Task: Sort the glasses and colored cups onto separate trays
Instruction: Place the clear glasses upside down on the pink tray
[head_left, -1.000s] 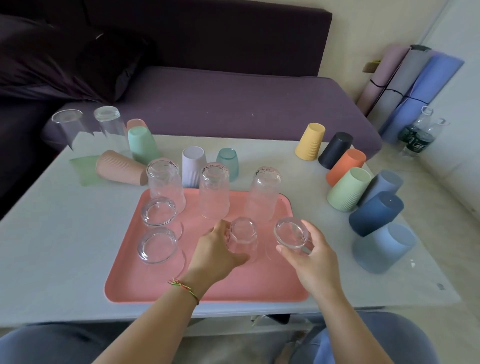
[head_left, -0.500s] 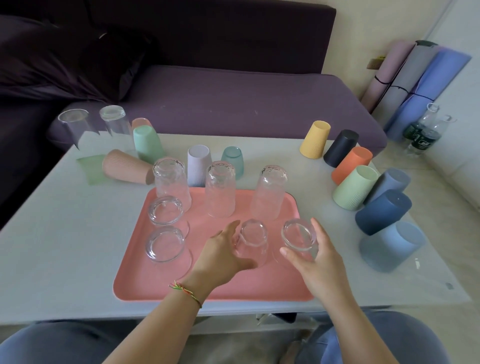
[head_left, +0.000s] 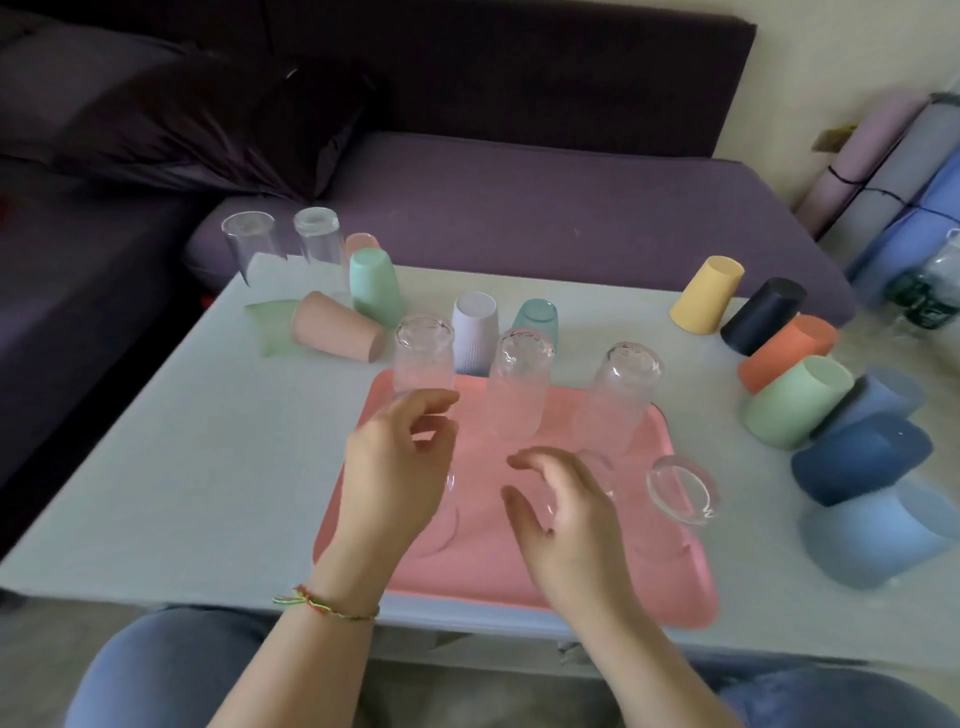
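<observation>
On my feed both hands hover over the pink tray (head_left: 519, 587), which lies on the near half of the pale table (head_left: 182, 467). The left hand (head_left: 395, 467) hangs above the tray's left part, fingers loosely curled and the thumb apart from them, with nothing in its hold. The right hand (head_left: 566, 514) is just beside it, fingers bent in a wide curve, also carrying nothing. Along the tray's far edge I see three tall glasses standing mouth-down: the left tall glass (head_left: 423, 358), the middle tall glass (head_left: 519, 384) and the right tall glass (head_left: 618, 400). A short glass (head_left: 680, 491) sits at the tray's right edge, and I catch slivers of more glass under both hands, too hidden and blurred to count. A pair of clear glasses (head_left: 249, 244) stands at the table's far left corner. Beyond the tray on the left are a mint cup (head_left: 371, 286), a peach cup (head_left: 332, 327) lying on its side, a white cup (head_left: 474, 332) and a teal cup (head_left: 537, 317). To the right of the tray a cluster runs from far to near: yellow cup (head_left: 709, 293), black cup (head_left: 763, 317), orange cup (head_left: 784, 353), light green cup (head_left: 795, 400), navy cup (head_left: 862, 457) and pale blue cup (head_left: 878, 530). A woven bracelet (head_left: 327, 608) circles the left wrist
</observation>
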